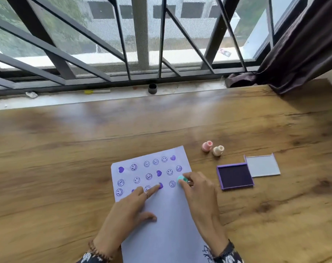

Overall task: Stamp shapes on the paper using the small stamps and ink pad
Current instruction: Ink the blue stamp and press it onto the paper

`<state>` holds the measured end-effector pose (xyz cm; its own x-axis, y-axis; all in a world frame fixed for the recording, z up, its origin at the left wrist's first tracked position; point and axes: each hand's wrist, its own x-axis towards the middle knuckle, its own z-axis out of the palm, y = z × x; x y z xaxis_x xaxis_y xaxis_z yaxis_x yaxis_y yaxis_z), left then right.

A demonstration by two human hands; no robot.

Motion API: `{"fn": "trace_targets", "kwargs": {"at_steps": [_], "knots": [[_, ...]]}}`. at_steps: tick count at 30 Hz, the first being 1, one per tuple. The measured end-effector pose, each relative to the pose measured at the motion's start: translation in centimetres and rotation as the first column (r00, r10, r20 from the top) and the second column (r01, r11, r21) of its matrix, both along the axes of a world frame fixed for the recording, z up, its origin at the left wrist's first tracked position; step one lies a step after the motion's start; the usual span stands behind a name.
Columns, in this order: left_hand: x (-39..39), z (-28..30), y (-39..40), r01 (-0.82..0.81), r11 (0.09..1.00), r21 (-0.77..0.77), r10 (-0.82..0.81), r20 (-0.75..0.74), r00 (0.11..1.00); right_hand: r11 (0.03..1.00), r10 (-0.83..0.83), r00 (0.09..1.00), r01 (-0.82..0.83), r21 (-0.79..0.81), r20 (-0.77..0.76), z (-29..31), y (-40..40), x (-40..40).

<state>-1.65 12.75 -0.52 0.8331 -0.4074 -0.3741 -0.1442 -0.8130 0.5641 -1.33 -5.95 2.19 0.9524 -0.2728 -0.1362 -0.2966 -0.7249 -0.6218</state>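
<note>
The right hand [198,194] reaches forward over the right edge of the paper [167,230], its fingers [188,175] pinched around a teal stamp [182,179] at the end of the third row of purple prints. The left hand [129,207] lies flat on the paper, fingers spread, index finger extended and pressing the sheet to the table [66,158]. Right of the paper sits the open ink pad [235,178]; two pink stamps [212,148] stand farther back.

paper [167,224] pale lilac w/ purple smileys + hearts | pad [235,178] purple, dark ink | stamps: teal [182,179], pink [206,146], cream [218,150] | table [66,158] brown woodgrain
</note>
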Motion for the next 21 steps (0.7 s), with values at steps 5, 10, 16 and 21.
{"fn": "trace_targets", "kwargs": {"at_steps": [5,10,16,21], "knots": [[2.2,0.6,-2.9,-0.411,0.864,-0.292,0.373,-0.178,0.911,0.992,-0.065,0.996,0.072,0.108,-0.066,-0.4,-0.4,0.9],[4.9,1.7,-7.5,-0.593,0.684,-0.424,0.341,-0.534,0.774,0.919,-0.079,0.952,0.184,0.347,-0.296,-0.4,-1.8,2.2],[5.6,0.3,-8.1,-0.670,0.642,-0.374,0.309,-0.673,0.672,0.806,-0.014,0.870,0.302,0.509,-0.494,-0.8,-3.0,3.7],[5.7,-0.5,-8.0,-0.687,0.632,-0.358,0.282,-0.719,0.635,0.849,0.084,0.898,0.162,0.503,-0.433,-0.4,-3.3,4.1]]}}
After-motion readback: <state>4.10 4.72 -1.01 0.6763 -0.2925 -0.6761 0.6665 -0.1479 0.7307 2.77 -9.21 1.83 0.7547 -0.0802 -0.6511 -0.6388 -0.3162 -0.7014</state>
